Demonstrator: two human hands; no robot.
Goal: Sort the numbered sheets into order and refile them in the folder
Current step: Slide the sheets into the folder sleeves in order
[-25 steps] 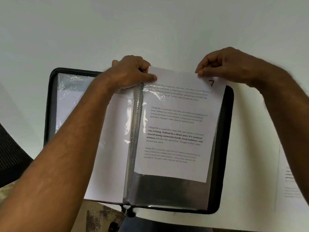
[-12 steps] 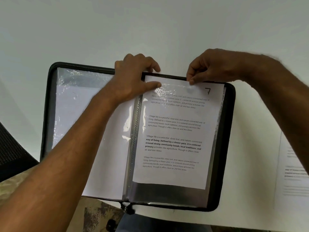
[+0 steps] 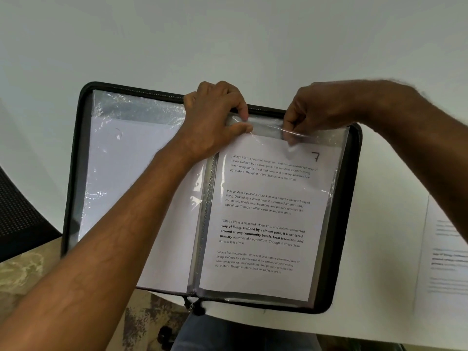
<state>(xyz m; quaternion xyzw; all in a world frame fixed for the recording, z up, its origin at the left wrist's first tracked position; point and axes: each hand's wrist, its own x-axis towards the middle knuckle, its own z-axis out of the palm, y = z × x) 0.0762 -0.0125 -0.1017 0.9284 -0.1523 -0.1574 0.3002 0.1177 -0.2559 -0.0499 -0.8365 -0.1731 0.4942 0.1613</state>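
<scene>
Here both hands (image 3: pixel 266 117) pinch the sleeve's top edge (image 3: pixel 268 127)

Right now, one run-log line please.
sheet 7 in sleeve | folder open | left hand, right hand pinch sleeve top

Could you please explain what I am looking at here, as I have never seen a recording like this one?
There is no robot. A person wears a camera on the head, which looks down at their own two hands. An open zip folder with clear plastic sleeves lies on a white table. The left hand and the right hand both pinch the top of the right-side sleeve, which holds a printed sheet marked 7. More printed paper lies at the right edge, blurred.
</scene>
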